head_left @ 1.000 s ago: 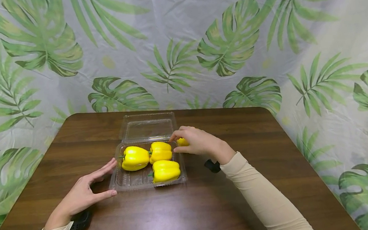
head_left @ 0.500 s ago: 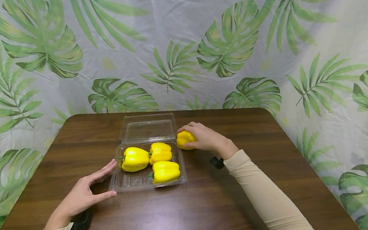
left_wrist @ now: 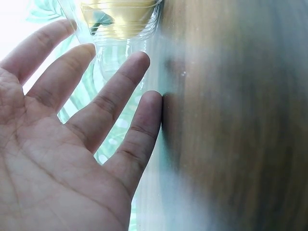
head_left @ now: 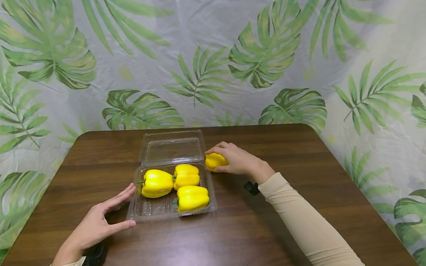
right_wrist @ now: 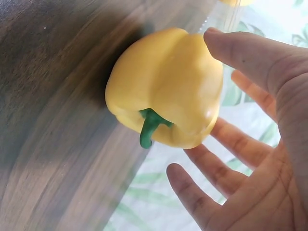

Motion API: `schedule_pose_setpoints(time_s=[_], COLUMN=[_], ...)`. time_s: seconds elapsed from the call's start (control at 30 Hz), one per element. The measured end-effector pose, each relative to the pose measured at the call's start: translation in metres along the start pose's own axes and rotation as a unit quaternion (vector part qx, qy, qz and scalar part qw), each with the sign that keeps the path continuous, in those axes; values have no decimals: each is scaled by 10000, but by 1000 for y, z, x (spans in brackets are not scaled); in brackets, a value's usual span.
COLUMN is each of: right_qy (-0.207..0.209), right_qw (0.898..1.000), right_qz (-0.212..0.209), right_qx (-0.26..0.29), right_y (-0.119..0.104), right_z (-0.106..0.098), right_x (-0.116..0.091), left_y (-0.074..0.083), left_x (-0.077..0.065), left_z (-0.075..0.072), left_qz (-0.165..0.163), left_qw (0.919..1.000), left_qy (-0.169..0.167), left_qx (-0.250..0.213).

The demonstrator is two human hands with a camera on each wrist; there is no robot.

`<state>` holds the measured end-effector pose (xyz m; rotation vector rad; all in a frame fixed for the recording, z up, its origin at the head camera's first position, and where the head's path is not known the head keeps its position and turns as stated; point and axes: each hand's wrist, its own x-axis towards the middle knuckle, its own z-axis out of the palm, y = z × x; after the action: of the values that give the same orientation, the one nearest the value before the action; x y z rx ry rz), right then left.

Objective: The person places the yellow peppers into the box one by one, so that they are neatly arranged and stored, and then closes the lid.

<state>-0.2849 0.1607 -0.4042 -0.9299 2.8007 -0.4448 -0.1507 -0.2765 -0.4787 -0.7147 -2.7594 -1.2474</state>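
A clear plastic clamshell container (head_left: 153,209) lies with its lid (head_left: 171,150) folded back on the table. Inside are three yellow bell peppers: one at the left (head_left: 157,183), one at the back right (head_left: 186,176) and one at the front right (head_left: 193,198). My left hand (head_left: 97,223) rests at the container's left side, fingers extended, fingertips right at its wall. Just outside the right wall, my right hand (head_left: 238,159) holds another yellow bell pepper (right_wrist: 161,86) between thumb and fingers. Its green stem (right_wrist: 150,127) faces the right wrist camera, and the pepper sits close to the tabletop.
The brown wooden table (head_left: 279,227) extends around the container on every side. Behind it hangs a pale curtain with green leaf prints (head_left: 208,67). Black straps circle both wrists, the left one (head_left: 93,256) near the table's front.
My right hand has moved right, from the container's back right corner to the pepper outside it, and closed around that pepper. The left hand and container have stayed put.
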Motion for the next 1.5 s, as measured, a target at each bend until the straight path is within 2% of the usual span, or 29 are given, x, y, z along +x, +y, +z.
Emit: schedule_pose_setpoints(time_s=[0.27,0.73,1.17,1.5], right_qy=[83,-169,-286,-498], right_qw=[9998,9980,9956,9951], right_qz=[31,585,891,814], right_qx=[-176,-139,-6,273], right_y=[4,6,15,24], right_z=[-1,-9,-14,-20], right_x=[-2,-7,-12,-19], left_y=[1,-1,0,1], left_x=[0,0,1,1], left_z=[-1,0,2,1], left_qz=[-12,72,176,175], left_qw=[10000,9999,9997,9998], left_qy=[-13,30,78,48], left_qx=[-47,-128,-145,-126])
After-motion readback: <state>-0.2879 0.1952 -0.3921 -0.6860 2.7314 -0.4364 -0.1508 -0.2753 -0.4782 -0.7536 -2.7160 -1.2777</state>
